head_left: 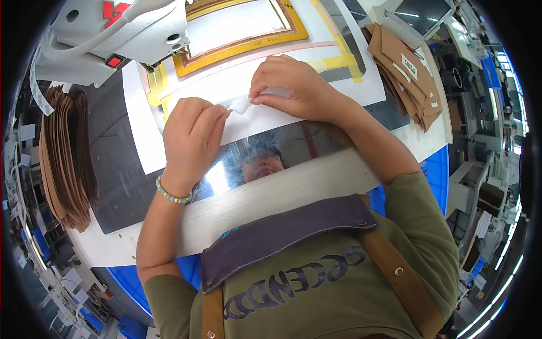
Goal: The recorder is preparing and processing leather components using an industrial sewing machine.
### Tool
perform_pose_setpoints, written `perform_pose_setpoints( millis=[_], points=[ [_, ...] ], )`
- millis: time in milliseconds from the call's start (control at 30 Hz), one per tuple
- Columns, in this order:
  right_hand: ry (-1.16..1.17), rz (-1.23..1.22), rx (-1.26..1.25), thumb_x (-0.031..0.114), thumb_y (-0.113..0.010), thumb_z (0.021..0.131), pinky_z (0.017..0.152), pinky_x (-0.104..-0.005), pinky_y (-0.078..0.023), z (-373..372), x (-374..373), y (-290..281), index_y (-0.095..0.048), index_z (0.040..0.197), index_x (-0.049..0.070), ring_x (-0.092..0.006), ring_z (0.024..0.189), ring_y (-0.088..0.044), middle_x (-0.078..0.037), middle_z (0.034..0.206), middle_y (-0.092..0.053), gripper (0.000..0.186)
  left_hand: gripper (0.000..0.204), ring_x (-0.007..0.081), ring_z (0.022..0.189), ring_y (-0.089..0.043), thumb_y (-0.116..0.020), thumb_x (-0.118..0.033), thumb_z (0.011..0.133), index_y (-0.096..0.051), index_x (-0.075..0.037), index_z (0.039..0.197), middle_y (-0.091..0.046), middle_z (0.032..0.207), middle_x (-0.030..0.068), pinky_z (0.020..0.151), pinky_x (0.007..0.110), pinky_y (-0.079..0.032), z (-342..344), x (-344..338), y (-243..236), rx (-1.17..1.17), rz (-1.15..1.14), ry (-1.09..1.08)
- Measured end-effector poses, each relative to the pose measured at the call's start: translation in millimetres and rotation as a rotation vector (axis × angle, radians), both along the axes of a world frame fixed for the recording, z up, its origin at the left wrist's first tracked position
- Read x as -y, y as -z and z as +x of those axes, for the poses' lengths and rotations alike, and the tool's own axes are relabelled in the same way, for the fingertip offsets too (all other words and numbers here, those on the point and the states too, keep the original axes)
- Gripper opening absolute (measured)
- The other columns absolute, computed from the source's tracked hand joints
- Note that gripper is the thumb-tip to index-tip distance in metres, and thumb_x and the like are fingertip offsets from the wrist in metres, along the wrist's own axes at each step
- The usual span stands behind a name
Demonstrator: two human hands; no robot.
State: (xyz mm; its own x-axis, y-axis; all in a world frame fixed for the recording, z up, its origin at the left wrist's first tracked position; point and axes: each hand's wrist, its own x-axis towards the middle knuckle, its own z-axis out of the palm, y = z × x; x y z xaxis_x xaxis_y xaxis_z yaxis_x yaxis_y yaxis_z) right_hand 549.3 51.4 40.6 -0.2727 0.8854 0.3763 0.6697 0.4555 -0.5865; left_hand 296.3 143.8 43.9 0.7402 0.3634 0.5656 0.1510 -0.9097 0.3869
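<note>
While both hands meet over the white sheet [248, 121], they pinch a small, thin, translucent white piece [240, 104] between them. The left hand [191, 135] closes its fingertips on the piece's left end, and the right hand [293, 87] grips the right end with thumb and forefinger, so the two hands sit close together, joined only by that scrap. What the piece is, whether tape, backing paper or a bit of film, is too small to tell. It hangs just above the sheet, between the fingertips.

Beyond the hands lies a yellow frame [243, 42] taped down with yellow strips, and past the left hand stands the grey head of a sewing machine [121, 28] with a red button. A shiny metal strip [293, 150] runs along the table [113, 248] just under the wrists. Well out to the left of the left hand rests a stack of brown cut pieces [62, 158]; another brown stack [403, 73] lies out beyond the right hand.

Judging from this, the piece is in the middle of being handled: it is lifted and held, but not set anywhere. The frame appears taped in place already, while both brown stacks look untouched and nothing brown lies inside the frame.
</note>
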Motion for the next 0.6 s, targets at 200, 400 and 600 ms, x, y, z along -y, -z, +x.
perform_pose_setpoints(
  millis=[200,400,600],
  points=[
    [0.095,-0.139,-0.211,0.012,-0.075,0.098,0.085,-0.0297,-0.052,22,-8,-31,-0.074,0.105,0.002,-0.016,0.093,-0.068,-0.007,0.101,-0.074,0.012,0.014,0.0304,0.1,-0.068,-0.078,0.0,0.087,-0.073,-0.002,0.1,-0.07,0.099,0.0106,0.084,0.039,-0.055,-9,-20,-9,-0.025,0.127,-0.103],
    [0.21,-0.211,-0.112,0.022,-0.061,0.109,0.082,-0.0295,-0.052,66,-72,-73,-0.07,0.105,0.004,-0.0138,0.087,-0.065,-0.003,0.096,-0.07,0.02,0.019,0.0342,0.123,-0.066,-0.073,-0.006,0.096,-0.078,0.0,0.113,-0.074,0.126,0.0136,0.106,0.043,-0.051,-23,-67,7,-0.144,0.072,-0.205],
    [0.186,-0.432,0.208,0.021,-0.069,0.1,0.075,-0.0376,-0.052,59,-135,-22,-0.07,0.091,0.003,-0.0222,0.077,-0.066,-0.011,0.082,-0.07,0.02,0.045,0.0434,0.154,-0.037,-0.068,-0.02,0.099,-0.066,-0.003,0.141,-0.051,0.159,0.0226,0.125,0.052,-0.028,-24,-69,21,-0.405,0.046,-0.176]
  ],
)
